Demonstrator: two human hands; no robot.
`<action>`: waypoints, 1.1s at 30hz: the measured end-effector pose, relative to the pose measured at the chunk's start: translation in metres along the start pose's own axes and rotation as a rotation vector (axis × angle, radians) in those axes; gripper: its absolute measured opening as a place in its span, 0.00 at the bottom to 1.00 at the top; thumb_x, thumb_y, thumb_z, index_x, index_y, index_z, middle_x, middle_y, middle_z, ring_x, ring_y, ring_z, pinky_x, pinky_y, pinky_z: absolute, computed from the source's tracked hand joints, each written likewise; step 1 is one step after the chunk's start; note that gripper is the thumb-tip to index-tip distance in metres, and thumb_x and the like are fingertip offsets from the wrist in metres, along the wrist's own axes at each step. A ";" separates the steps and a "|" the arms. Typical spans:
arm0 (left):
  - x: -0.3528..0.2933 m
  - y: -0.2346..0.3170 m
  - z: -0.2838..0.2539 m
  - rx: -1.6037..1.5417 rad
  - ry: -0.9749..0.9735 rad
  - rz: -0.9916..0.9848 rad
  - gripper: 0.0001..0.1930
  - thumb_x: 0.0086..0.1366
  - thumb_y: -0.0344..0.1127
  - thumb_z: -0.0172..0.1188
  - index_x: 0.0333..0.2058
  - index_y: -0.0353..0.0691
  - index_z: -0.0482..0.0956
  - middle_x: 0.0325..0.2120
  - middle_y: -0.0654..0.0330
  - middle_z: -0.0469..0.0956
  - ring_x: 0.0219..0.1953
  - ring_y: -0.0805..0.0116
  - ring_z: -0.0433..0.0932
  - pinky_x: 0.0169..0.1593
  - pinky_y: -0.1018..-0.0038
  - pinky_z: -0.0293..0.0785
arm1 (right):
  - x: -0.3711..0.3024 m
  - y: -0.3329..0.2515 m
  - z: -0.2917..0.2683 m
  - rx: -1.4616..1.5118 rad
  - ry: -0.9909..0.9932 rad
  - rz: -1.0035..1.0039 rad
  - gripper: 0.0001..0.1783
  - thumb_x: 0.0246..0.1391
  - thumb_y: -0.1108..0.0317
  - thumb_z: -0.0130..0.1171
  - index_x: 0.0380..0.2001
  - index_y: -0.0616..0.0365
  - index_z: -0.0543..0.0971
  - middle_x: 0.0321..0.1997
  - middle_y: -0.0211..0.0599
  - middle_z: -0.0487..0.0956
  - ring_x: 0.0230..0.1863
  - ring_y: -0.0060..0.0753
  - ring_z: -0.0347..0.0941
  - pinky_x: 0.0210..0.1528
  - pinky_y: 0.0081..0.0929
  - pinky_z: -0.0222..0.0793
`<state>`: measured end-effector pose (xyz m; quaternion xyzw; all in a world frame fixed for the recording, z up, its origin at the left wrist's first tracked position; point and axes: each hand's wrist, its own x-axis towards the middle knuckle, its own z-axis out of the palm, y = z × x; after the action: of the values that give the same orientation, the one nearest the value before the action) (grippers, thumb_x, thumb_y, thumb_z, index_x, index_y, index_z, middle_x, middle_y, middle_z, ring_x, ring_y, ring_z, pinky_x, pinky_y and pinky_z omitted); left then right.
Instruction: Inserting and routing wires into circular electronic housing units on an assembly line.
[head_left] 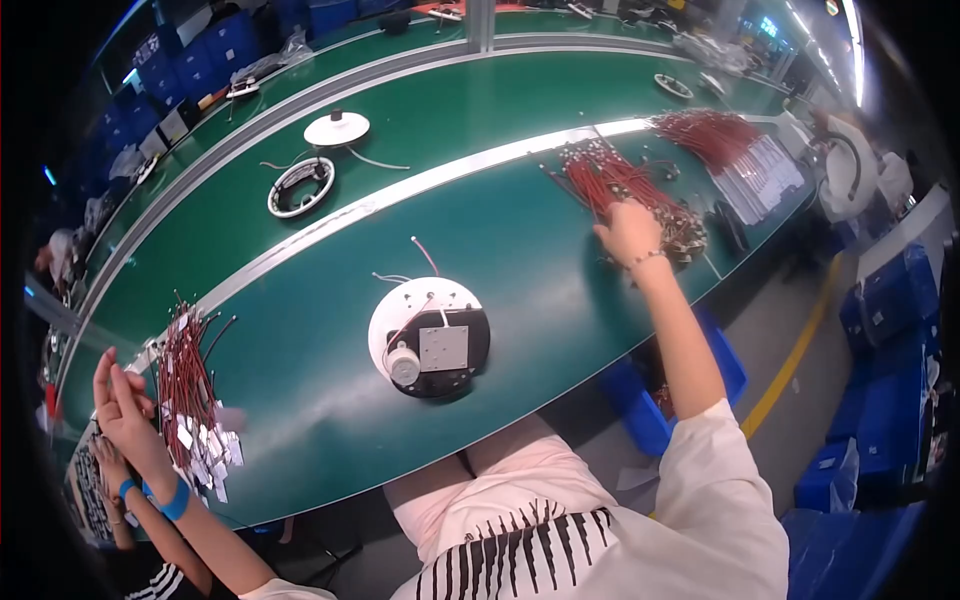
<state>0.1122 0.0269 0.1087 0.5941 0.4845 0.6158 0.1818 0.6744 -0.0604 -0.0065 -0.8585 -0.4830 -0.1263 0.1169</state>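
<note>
My right hand [632,234] reaches into a pile of red wire leads [604,172], its fingers curled down and closed on them. The fingertips are partly hidden. My left hand [132,425], with a blue band at the wrist, is raised beside another bundle of red leads [185,365] with white tags; its fingers stretch upward and nothing shows in them. Between my hands lies a round white and black base [385,320]. It carries a grey square plate [443,348], a small round motor [403,366] and thin wires sticking out behind.
A co-worker's hand [110,466] is close to my left wrist. Beyond a metal rail [370,205] lie a white disc [336,128] and a white ring [300,188] on a green belt. More red leads [705,138] are at far right. A blue bin [645,425] stands below the table edge.
</note>
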 end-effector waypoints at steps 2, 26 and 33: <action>-0.010 0.003 0.043 -0.113 -0.116 0.014 0.13 0.62 0.32 0.46 0.45 0.35 0.68 0.16 0.69 0.67 0.13 0.90 0.56 0.16 0.92 0.49 | 0.009 0.022 0.014 -0.008 -0.024 0.091 0.11 0.36 0.61 0.62 0.23 0.57 0.78 0.28 0.44 0.75 0.33 0.46 0.73 0.36 0.38 0.69; -0.107 0.050 0.129 -0.295 -0.393 -0.008 0.09 0.62 0.31 0.44 0.23 0.37 0.65 0.16 0.58 0.75 0.16 0.82 0.65 0.20 0.87 0.57 | -0.081 -0.105 -0.097 0.972 0.086 -0.414 0.06 0.40 0.75 0.57 0.17 0.61 0.71 0.14 0.33 0.68 0.14 0.23 0.64 0.17 0.18 0.58; -0.139 0.074 0.166 -0.694 -0.557 -0.276 0.06 0.62 0.30 0.44 0.26 0.35 0.64 0.22 0.53 0.76 0.18 0.76 0.70 0.25 0.80 0.69 | -0.156 -0.182 -0.085 1.094 -0.166 -0.773 0.10 0.36 0.72 0.60 0.17 0.60 0.68 0.21 0.36 0.68 0.19 0.37 0.66 0.19 0.29 0.62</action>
<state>0.3206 -0.0555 0.0623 0.5708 0.2570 0.5286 0.5734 0.4308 -0.1203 0.0362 -0.4480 -0.7574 0.1701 0.4436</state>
